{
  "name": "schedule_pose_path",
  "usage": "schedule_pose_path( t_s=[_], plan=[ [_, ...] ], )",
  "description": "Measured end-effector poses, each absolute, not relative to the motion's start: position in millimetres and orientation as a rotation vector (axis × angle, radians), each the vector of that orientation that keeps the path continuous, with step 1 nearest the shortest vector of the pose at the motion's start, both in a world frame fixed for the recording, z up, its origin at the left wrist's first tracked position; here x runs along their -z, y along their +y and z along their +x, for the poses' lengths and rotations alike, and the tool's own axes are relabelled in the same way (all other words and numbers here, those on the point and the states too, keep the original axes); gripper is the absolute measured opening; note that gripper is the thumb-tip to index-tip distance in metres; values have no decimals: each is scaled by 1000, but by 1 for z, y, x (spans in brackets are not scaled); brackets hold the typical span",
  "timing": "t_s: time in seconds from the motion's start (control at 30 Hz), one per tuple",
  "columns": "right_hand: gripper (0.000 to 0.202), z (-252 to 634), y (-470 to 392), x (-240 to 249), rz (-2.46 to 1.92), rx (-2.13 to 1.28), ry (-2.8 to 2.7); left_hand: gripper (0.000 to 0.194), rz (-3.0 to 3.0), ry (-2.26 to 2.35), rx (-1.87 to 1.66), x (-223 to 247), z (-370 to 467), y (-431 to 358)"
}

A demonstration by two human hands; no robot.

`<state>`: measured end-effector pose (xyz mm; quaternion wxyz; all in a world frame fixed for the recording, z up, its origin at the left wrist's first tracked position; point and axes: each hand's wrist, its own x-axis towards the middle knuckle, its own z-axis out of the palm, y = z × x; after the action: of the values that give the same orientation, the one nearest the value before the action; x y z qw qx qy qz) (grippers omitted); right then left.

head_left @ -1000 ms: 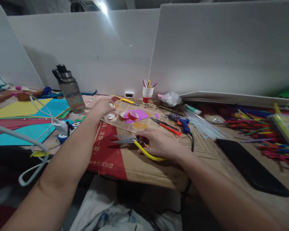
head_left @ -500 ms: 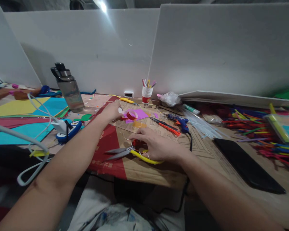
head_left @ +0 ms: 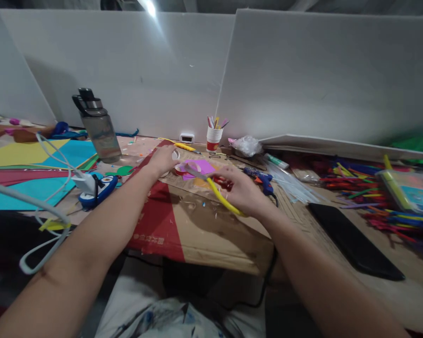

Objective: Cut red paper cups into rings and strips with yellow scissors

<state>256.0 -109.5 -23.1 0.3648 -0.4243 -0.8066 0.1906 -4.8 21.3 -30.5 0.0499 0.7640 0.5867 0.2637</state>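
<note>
My right hand [head_left: 238, 185] is closed around yellow-handled scissors [head_left: 223, 197] and something red, and the blades point up and left. My left hand [head_left: 163, 161] is at the back of the cardboard [head_left: 211, 239], its fingers at a small white round thing [head_left: 176, 154]; whether they grip it is hard to see. Beside it a red and pink ring-like strip [head_left: 181, 170] lies at the edge of purple paper [head_left: 206, 168]. The scissor blades reach over this paper. A yellow cutter [head_left: 185, 147] rests behind.
Left are a bottle [head_left: 100, 134], coloured sheets [head_left: 17, 192] and a blue power strip [head_left: 98, 190]. A paper cup with pens [head_left: 214, 137] stands at the back. Right are a glue gun [head_left: 262, 178], clear sticks [head_left: 292, 183], a black phone [head_left: 352, 241] and coloured pipe cleaners [head_left: 359, 188].
My right hand has lifted the scissors off the cardboard and carried them forward and up, and their blades have closed. My left hand has barely moved.
</note>
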Motion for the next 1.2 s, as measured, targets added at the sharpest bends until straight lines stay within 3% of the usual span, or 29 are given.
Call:
schedule_pose_path(
  t_s=[0.13,0.23,0.33,0.43,0.67,0.77,0.9,1.07,1.2],
  plan=[
    [40,275,-88,23,-1368,-498,-1668,49,2348,1820,-713,30,-2,21],
    [55,288,-78,25,-1357,-555,-1415,34,2409,1813,-945,21,12,6],
    [56,294,-74,25,-1332,-562,-1337,26,2491,1481,-1152,11,41,-22],
    [55,292,-75,23,-1328,-527,-1348,35,2554,1138,-836,14,76,-46],
    [63,287,-74,22,-1343,-586,-1322,74,2535,1019,-333,50,102,-50],
    [64,287,-75,21,-1354,-617,-1309,67,2603,815,-241,49,98,-49],
    [64,286,-76,20,-1350,-639,-1312,43,2372,637,-172,35,90,-55],
    [60,288,-74,23,-1314,-633,-1340,51,2189,704,-615,24,75,-55],
    [61,289,-73,23,-1306,-627,-1346,57,2510,873,-432,34,71,-47]
  ],
)
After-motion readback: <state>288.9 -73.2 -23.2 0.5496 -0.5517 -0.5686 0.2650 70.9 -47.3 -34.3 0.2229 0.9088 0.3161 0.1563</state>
